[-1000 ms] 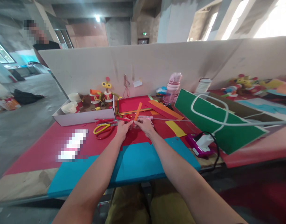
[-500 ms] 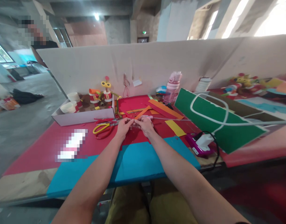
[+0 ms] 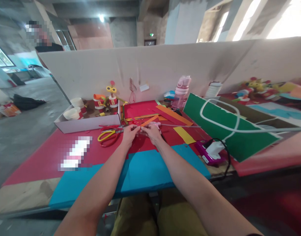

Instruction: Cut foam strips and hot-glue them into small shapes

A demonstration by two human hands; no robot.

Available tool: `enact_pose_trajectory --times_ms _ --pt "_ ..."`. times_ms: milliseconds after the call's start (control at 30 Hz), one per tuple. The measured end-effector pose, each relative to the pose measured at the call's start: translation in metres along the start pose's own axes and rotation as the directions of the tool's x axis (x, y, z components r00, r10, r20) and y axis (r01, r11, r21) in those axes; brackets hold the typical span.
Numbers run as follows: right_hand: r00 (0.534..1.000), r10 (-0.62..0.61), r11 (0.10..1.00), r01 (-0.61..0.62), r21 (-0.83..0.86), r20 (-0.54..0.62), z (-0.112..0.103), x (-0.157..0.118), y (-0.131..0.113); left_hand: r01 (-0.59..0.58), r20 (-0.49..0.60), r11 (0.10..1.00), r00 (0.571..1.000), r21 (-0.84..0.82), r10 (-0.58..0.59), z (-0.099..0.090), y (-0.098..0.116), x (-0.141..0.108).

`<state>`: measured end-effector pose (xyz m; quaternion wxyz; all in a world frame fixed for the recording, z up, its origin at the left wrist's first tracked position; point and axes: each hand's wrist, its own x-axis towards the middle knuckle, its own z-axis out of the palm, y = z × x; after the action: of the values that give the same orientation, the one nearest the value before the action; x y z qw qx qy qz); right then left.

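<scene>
Over the red sheet, my left hand (image 3: 129, 133) and my right hand (image 3: 152, 133) meet fingertip to fingertip, both pinched closed. Between them they grip the near end of an orange paper strip (image 3: 150, 120), which slants up and away to the right. A narrow red strip (image 3: 135, 120) also rises by the left fingertips; whether it is held too I cannot tell. Just beyond my right hand lies a pink glue gun (image 3: 155, 124), partly hidden. Yellow-and-red-handled scissors (image 3: 106, 135) and red-handled pliers (image 3: 108, 126) rest to the left of my left hand.
A white box (image 3: 88, 123) at the back left holds paper cups (image 3: 73, 114) and a cup figure (image 3: 113, 100). Blue sheets (image 3: 150, 170) cover the front edge. To the right are a yellow paper piece (image 3: 184, 135), a purple power strip (image 3: 209, 154) and a green board (image 3: 229, 127) with a white cable.
The orange strip has turned slightly lower in my fingers, and the red strip now shows more upright by my left fingertips. Both hands stay in nearly the same place. The person behind the partition shifted right.
</scene>
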<state>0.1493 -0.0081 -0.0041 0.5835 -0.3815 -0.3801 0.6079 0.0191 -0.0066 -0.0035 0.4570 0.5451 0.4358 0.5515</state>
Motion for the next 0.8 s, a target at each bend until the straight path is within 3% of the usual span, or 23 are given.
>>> enact_pose_trajectory --times_ms 133,233,300,367,400,433,567,633,700,800 --pt "0.998 -0.033 0.998 0.035 -0.050 0.046 0.003 -0.001 0.002 -0.042 -0.053 0.999 0.998 0.027 0.043 0.000 0.002 0.000" --pt "0.985 -0.163 0.958 0.172 -0.229 0.057 0.004 -0.002 -0.002 -0.079 -0.133 0.996 0.988 0.041 0.084 -0.001 0.006 -0.002" --pt "0.954 -0.299 0.864 0.283 -0.415 0.027 -0.002 -0.002 -0.011 -0.071 -0.162 0.997 0.984 0.041 0.077 -0.002 0.009 -0.003" --pt "0.890 -0.454 0.722 0.336 -0.605 -0.048 -0.013 -0.004 -0.024 -0.053 -0.168 0.998 0.984 0.032 0.057 -0.003 0.010 -0.003" --pt "0.851 -0.515 0.655 0.317 -0.685 -0.099 -0.021 -0.005 -0.031 -0.046 -0.167 0.999 0.985 0.023 0.049 -0.003 0.010 -0.002" --pt "0.843 -0.525 0.584 0.255 -0.771 -0.119 -0.029 -0.006 -0.037 -0.042 -0.167 0.999 0.985 0.014 0.043 -0.003 0.009 -0.002" --pt "0.919 -0.359 0.243 -0.078 -0.967 -0.164 -0.053 -0.011 -0.051 -0.044 -0.155 0.999 0.987 -0.015 0.041 -0.004 0.002 0.002" --pt "0.959 -0.219 0.109 -0.158 -0.981 -0.179 -0.057 -0.011 -0.051 -0.044 -0.145 0.999 0.989 -0.024 0.040 -0.004 0.000 0.003" --pt "0.974 -0.128 0.026 -0.184 -0.983 -0.186 -0.055 -0.010 -0.049 -0.042 -0.147 0.998 0.989 -0.038 0.036 -0.005 0.000 0.003" --pt "0.974 -0.114 -0.022 -0.200 -0.979 -0.197 -0.047 -0.008 -0.047 -0.026 -0.164 0.998 0.986 -0.065 0.015 -0.005 0.000 0.003"
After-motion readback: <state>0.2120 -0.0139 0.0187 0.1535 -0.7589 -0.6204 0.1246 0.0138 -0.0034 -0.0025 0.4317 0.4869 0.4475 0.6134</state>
